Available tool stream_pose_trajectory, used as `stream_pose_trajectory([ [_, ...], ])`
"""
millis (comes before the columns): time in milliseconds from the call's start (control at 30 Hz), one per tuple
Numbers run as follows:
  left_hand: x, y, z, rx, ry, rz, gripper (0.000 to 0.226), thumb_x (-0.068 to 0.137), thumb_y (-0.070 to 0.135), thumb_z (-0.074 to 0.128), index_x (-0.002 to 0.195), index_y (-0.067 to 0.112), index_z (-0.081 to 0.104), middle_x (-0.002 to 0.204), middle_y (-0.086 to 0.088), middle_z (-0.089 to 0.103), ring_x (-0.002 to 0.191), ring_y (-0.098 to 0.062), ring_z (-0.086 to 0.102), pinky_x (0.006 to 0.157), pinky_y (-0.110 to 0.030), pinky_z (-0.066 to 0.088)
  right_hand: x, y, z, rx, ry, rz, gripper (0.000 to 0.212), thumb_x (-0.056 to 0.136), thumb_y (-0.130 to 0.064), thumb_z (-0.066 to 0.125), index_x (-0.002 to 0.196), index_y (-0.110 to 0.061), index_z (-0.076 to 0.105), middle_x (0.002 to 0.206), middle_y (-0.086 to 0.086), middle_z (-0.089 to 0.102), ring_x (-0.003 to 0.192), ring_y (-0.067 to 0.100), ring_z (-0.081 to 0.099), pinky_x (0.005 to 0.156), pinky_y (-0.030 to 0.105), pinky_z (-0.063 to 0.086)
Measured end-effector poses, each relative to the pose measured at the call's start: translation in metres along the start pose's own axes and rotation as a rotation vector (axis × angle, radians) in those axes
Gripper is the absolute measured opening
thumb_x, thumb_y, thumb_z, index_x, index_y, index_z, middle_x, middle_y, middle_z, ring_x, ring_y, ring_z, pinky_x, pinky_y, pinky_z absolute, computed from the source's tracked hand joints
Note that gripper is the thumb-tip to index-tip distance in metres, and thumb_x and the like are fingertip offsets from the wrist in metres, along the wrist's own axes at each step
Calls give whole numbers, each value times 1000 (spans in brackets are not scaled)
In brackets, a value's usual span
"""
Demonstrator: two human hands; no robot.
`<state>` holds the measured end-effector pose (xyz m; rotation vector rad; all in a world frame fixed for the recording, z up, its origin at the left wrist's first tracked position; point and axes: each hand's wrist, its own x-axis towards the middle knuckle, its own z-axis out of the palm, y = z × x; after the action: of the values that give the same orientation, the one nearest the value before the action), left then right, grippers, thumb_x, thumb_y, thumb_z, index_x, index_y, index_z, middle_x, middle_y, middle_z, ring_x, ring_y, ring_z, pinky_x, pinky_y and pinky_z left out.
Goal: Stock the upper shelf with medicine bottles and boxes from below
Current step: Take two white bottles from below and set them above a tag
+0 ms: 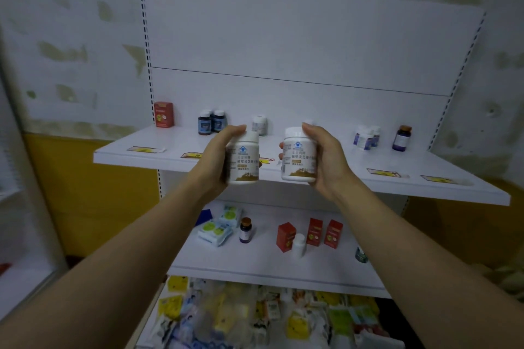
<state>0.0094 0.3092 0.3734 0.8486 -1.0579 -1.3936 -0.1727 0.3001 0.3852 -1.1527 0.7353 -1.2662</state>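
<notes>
I see two matching white medicine bottles, each with a white cap, a blue emblem, dark printed text and a brown band near the base. My left hand (pixel 224 156) grasps the left bottle (pixel 244 160) from its left side, thumb at the cap. My right hand (pixel 326 157) grasps the right bottle (pixel 299 154) from its right side, fingertips showing around its left edge. Both bottles are upright, apart from each other, and held in front of the front edge of the upper shelf (pixel 141 157).

On that shelf, a red box (pixel 164 114) stands at the back left, then two dark bottles (pixel 212 122), one white bottle (pixel 259 125), a cluster of white bottles (pixel 365 137) and a purple bottle (pixel 402 137) toward the right. Open shelf surface lies between the single white bottle and the cluster, directly behind the held bottles. The front strip carries yellow labels.

The lower shelf (pixel 263 269) holds red boxes (pixel 312 231), packets and small bottles.
</notes>
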Motion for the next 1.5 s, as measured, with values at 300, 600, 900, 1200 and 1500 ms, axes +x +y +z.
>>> stream_pose_trajectory([
  [300,83,-3,-10,62,-73,22,41,88,48,48,106,13,59,83,-9,66,74,-23,64,72,-35,56,76,9,-13,-29,-1,7,26,92,-32,48,88,-11,62,82,11,66,70,22,62,68,33,53],
  [600,217,1,-16,251,-310,71,60,58,16,75,113,6,52,101,-19,53,93,-29,56,80,-38,53,203,14,-58,-14,28,18,28,88,-36,55,98,-11,61,94,15,61,76,23,61,70,34,53],
  [900,329,-4,-50,437,-176,66,73,75,-10,67,134,15,31,122,-13,51,110,-29,56,89,-34,53,320,28,-80,-250,33,9,35,82,-2,64,112,-13,50,88,3,64,76,15,65,68,32,56],
  [1200,385,-45,-75,671,-42,65,62,72,-4,75,123,16,45,104,2,55,87,-10,55,58,-13,52,375,87,-90,-553,200,56,63,75,-19,78,124,-29,40,126,4,53,105,20,60,78,27,51],
  [1500,427,-83,-88,859,61,144,67,66,10,82,125,12,51,122,-4,58,100,-14,54,85,-28,45,405,129,-113,-793,302,29,60,71,-17,79,122,-26,49,117,-2,58,108,19,57,93,35,49],
])
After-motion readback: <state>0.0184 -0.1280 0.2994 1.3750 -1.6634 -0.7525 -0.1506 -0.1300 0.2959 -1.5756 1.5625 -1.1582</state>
